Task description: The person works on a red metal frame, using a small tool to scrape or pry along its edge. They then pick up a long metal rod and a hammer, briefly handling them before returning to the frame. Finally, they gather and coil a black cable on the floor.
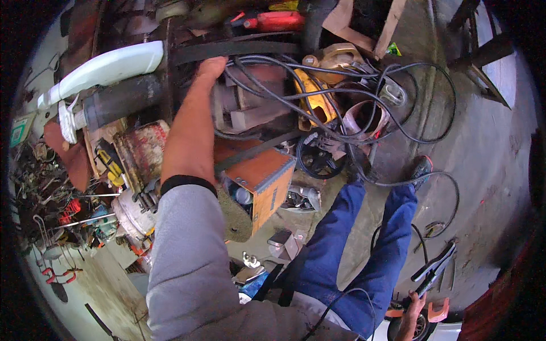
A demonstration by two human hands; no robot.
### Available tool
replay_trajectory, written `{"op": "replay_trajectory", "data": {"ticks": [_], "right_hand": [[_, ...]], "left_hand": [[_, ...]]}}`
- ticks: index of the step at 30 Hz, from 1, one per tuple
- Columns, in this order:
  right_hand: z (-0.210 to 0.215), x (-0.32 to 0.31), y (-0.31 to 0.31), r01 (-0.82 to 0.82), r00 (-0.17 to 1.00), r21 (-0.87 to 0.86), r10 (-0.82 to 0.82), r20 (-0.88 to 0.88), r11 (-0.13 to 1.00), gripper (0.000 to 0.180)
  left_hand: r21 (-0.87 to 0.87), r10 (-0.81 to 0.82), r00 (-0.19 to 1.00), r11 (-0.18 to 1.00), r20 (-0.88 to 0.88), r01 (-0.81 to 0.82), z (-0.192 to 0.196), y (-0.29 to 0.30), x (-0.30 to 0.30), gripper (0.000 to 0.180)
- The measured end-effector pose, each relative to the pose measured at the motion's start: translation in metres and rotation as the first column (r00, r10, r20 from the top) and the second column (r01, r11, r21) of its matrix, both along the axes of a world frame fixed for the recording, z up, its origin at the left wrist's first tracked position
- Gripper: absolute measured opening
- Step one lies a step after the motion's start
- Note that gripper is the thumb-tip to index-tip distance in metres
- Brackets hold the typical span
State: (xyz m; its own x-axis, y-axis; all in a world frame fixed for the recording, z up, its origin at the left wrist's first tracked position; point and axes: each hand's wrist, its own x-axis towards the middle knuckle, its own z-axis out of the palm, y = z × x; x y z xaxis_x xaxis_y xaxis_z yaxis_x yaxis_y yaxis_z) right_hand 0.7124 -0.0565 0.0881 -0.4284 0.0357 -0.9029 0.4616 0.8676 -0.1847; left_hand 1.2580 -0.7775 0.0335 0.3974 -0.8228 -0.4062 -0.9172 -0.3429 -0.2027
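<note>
My left arm reaches forward, and my left hand (pixel 212 68) is closed at the left end of a bundle of black cable (pixel 273 63). Loops of that cable spread right over several things and down to the floor. Low at the right, my right hand (pixel 416 304) grips a black clamp-like tool with two long arms (pixel 435 267), held pointing up and away. A strand of cable runs down close to this tool; whether it joins it I cannot tell. My right fingers are partly hidden.
Under the cable lie a yellow housing (pixel 314 99) and a tan machine part (pixel 335 61). An orange-brown wooden box (pixel 259 176) stands left of my legs. A white curved panel (pixel 108 71) and cluttered tools fill the left. A dark wheel (pixel 319 156) sits near my feet on concrete floor (pixel 483 170).
</note>
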Motion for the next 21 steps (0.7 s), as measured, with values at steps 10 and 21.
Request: {"op": "replay_trajectory", "data": {"ticks": [10,21], "right_hand": [[-0.011,-0.001,-0.011,0.02,1.0,-0.033,-0.02,-0.016,0.999,0.023],[-0.014,-0.017,0.04,-0.041,0.99,-0.019,0.038,-0.138,0.999,0.025]], "left_hand": [[-0.298,0.073,0.997,0.953,0.027,-0.061,-0.028,-0.004,0.095,0.053],[-0.474,0.073,0.984,0.881,0.165,0.014,0.022,0.046,-0.025,0.028]]}}
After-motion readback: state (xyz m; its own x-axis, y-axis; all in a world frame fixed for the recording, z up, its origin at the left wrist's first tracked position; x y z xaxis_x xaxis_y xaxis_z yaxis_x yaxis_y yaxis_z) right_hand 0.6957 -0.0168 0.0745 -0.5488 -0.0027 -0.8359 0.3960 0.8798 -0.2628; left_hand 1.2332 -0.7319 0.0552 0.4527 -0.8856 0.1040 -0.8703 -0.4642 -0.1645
